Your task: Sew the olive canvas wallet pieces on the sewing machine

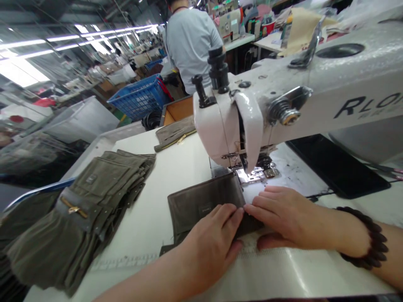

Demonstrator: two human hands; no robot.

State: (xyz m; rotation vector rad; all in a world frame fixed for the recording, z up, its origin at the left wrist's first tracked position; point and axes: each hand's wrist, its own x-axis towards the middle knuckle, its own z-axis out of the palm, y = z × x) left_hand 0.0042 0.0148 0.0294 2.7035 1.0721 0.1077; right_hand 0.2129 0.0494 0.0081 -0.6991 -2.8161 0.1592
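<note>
The piece [206, 195] under the left grip [210, 241] is dark brown, pouches [105, 178] left of it olive, the machine [327, 92] beyond white.

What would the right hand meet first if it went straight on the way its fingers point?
Most likely the left hand, whose fingertips lie just ahead over the brown fabric piece; whether the right hand touches them is unclear.

Bare forearms [154, 274], dark beaded bracelet [378, 239]

Blue basket [138, 98], ceiling lights [63, 37], another person [192, 44]
</note>
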